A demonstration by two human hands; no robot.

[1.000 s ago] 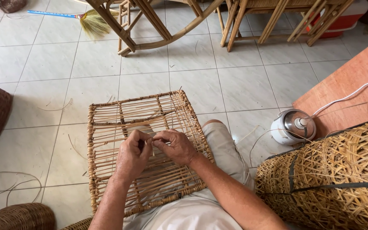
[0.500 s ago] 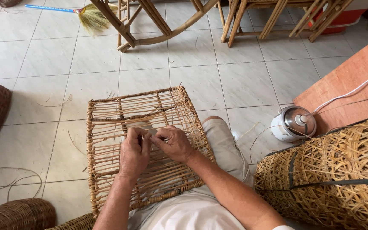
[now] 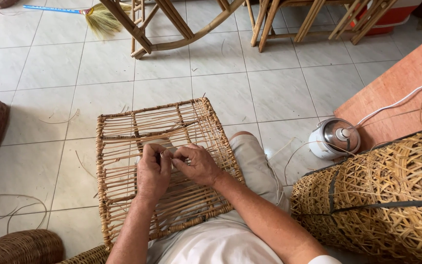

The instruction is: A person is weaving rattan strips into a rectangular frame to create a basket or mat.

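A tiled floor (image 3: 50, 68) is seen under a rattan frame (image 3: 123, 146), which is propped on the lap. A woven basket (image 3: 391, 195) is set just right. Compared with a second ago, the left hand (image 3: 153, 173) and right hand (image 3: 199, 164) are barely shifted: weaving continues, a thin strip pinched between closed fingers (image 3: 164, 155).

You have a rectangular rattan frame (image 3: 162, 171) resting flat across your lap, its far end reaching out over the tiled floor. Pale tan canes run lengthwise between thicker wrapped edge rods, with a cross rod near the far end; the weave is open, so gaps show through. A thin rattan strand (image 3: 172, 148) lies at the frame's middle, pinched where your two hands meet.
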